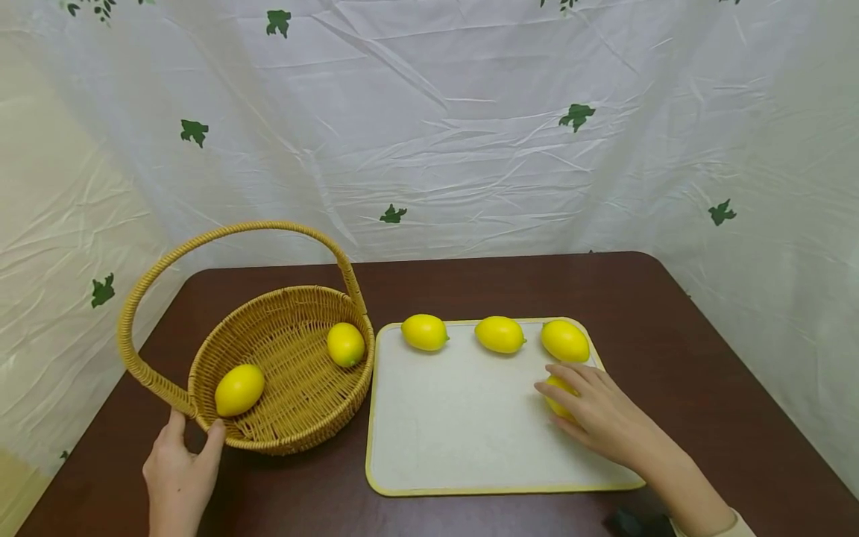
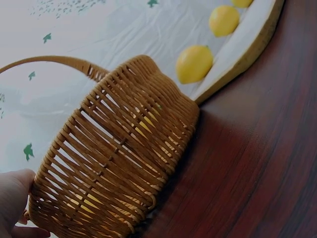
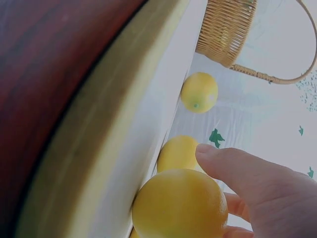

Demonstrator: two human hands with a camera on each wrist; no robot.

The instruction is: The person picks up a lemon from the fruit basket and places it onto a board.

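Observation:
A wicker basket (image 1: 288, 440) with a tall arched handle stands at the left, two lemons (image 1: 239, 390) inside it. At its near left rim my left hand (image 1: 180, 477) holds on, thumb and fingers about the edge by the handle's base. On the right of a white board (image 1: 456, 425), my right hand (image 1: 597, 410) reaches over a lemon (image 3: 181, 206), its fingers fairly straight and partly covering the fruit. In the right wrist view the thumb extends just above that lemon; firm contact is not plain.
Along the board's far edge lie three more lemons, at left (image 1: 425, 333), middle (image 1: 499, 335) and right (image 1: 565, 341). The dark wooden table (image 1: 483, 287) carries everything. White cloth (image 1: 429, 134) with green leaf prints hangs behind and at the sides.

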